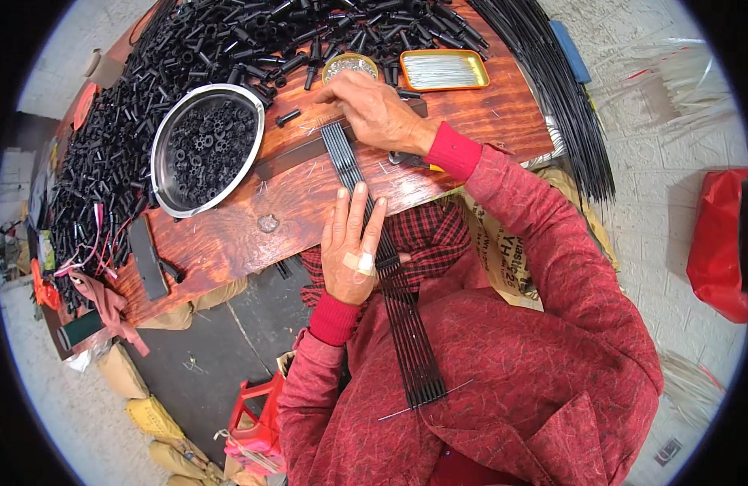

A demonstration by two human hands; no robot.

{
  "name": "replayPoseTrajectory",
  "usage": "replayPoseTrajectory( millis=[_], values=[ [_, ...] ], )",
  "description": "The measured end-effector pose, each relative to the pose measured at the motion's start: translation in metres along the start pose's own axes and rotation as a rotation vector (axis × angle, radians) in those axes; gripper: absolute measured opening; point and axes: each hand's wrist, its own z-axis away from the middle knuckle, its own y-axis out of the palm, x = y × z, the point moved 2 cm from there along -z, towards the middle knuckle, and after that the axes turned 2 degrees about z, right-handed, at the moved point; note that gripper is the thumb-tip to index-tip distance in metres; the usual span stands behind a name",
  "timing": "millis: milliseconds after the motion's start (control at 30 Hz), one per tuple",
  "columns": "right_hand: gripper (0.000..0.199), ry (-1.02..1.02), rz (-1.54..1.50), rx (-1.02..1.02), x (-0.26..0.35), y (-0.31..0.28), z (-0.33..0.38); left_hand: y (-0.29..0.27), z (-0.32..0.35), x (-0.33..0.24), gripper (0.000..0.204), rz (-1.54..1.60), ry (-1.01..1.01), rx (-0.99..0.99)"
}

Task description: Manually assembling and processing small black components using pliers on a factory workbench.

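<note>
A flat row of thin black rods [408,340] slants from the tabletop down to my lap, with a thin wire through its near end. My left hand [351,255] lies along it, fingers straight over the rods and the thumb showing past their right side; a bandage strip covers part of its back. At the rods' far end, my right hand [376,109] is bent with its fingers drawn together beside a round yellow-rimmed tin [350,58] of small bits. What its fingertips hold, if anything, is hidden. A dark bar [297,158] lies across under the rods' far end.
Black tubular plastic parts [204,53] pile along the table's far and left sides. A metal bowl [258,121] holds small black toothed pieces. Right of the tin sits a yellow tray [481,74] of thin wires. Long black rods [564,121] hang over the table's right end.
</note>
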Motion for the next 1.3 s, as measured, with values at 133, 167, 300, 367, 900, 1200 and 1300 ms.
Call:
replayPoseTrajectory(
  millis=[133,167,300,367,900,1200,1300],
  values=[
    [0.019,-0.008,0.188,0.027,-0.007,-0.013,0.008,-0.002,-0.001,-0.001,0.089,0.019,-0.011,-0.009],
    [0.019,-0.008,0.190,0.023,-0.007,-0.013,0.010,-0.003,-0.001,-0.001,0.089,0.018,-0.007,-0.010],
    [0.015,0.072,0.199,0.114,-0.005,-0.011,0.010,-0.004,-0.001,-0.002,0.089,-0.017,-0.008,0.006],
    [0.014,0.116,0.205,0.129,-0.007,-0.012,0.007,-0.003,-0.001,-0.003,0.088,-0.024,-0.006,0.018],
    [0.041,0.058,0.182,0.412,-0.019,-0.028,-0.008,0.004,-0.004,-0.002,0.086,-0.122,-0.009,0.069],
    [0.048,0.050,0.183,0.447,-0.022,-0.030,-0.006,0.004,-0.006,-0.004,0.072,-0.117,-0.025,0.095],
    [0.048,0.050,0.193,0.439,-0.021,-0.029,-0.006,0.004,-0.005,-0.005,0.065,-0.129,-0.026,0.088]
  ],
)
